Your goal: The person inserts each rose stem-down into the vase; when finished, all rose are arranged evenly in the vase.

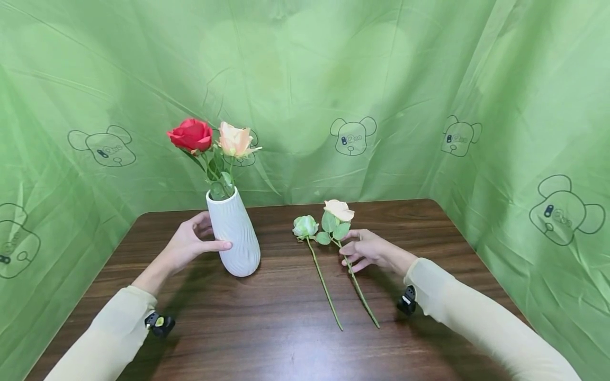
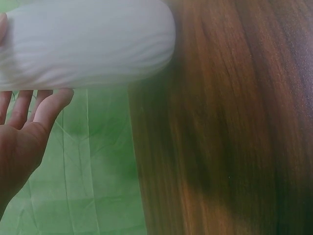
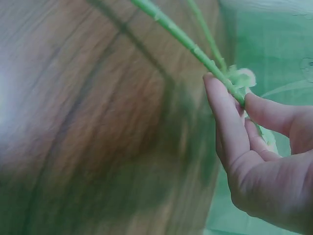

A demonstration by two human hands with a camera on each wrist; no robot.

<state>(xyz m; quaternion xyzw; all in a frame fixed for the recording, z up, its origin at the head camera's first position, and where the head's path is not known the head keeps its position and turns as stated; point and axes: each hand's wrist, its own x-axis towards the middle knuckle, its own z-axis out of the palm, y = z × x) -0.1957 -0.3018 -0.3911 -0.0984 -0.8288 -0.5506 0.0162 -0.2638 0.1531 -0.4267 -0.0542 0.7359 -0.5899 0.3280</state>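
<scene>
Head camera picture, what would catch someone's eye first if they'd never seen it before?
Most likely the red rose and the peach rose standing in the white vase at the left of the dark wooden table, with the left hand touching the vase's side. Next, the right hand pinching the stem of the cream rose, which lies beside a pale green rose near the middle. Behind everything hangs a green curtain printed with bear faces.

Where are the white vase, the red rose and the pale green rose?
white vase (image 1: 235, 238), head view, middle of its ribbed body.
red rose (image 1: 191, 134), head view, its bloom.
pale green rose (image 1: 305, 226), head view, its bloom.
</scene>
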